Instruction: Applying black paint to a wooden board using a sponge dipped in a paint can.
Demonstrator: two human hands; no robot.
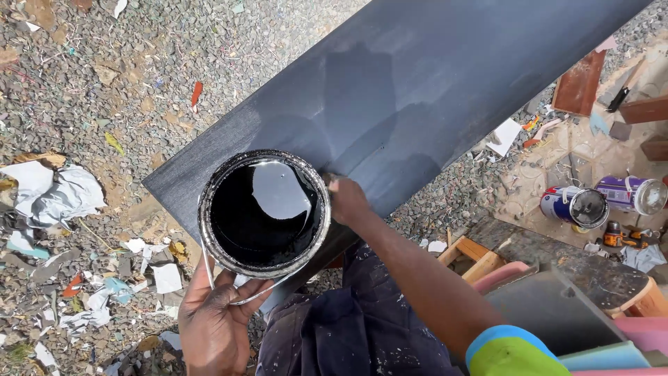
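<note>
Person holding an open tin of black paint beside a dark-painted board.

The left hand point(212, 317) is cupping the paint tin point(263, 212) from below, fingers spread under its base with the wire handle point(236, 296) hanging across the palm; the tin is hovering over the near end of the board point(417, 83). The right hand point(346, 198) is pressing down on the board's near edge just beside the tin, fingers closed around something I cannot make out. Paper scraps point(52, 191) are lying on the gravel point(104, 83), and two tins point(576, 206) are resting well apart to the right.
</note>
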